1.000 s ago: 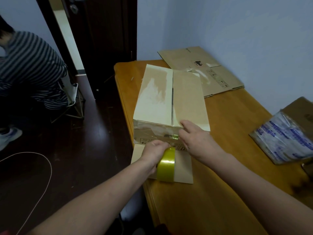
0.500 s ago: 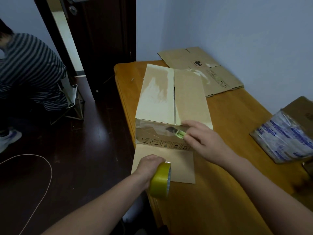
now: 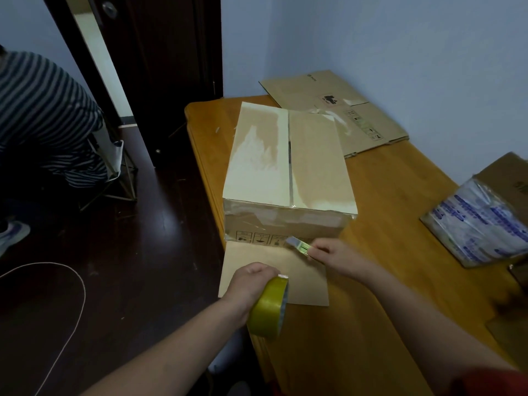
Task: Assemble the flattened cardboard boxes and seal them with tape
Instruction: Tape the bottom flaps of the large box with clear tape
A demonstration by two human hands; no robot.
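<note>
left hand (image 3: 250, 285): grips tape roll (image 3: 270, 305) — above open flap (image 3: 303, 278)
right hand (image 3: 341, 260): pinches cutter (image 3: 298, 246) just beside box (image 3: 288, 167)
box: on worktop (image 3: 400, 224) — top flaps shut

No words are legible. The assembled cardboard box (image 3: 288, 167) bears a row of framed handling symbols (image 3: 261, 238) low on its near side. The flattened cardboard box (image 3: 314, 90) shows similar pictograms (image 3: 363, 125). The blue print on the plastic-wrapped pack (image 3: 480, 221) is unreadable.

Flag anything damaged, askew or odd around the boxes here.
The assembled box shows a dark slit along its top seam, and the tape on its near edge is wrinkled. One flap lies flat on the table, unsealed. The flattened box behind carries torn tape scraps. Nothing spilled.
</note>
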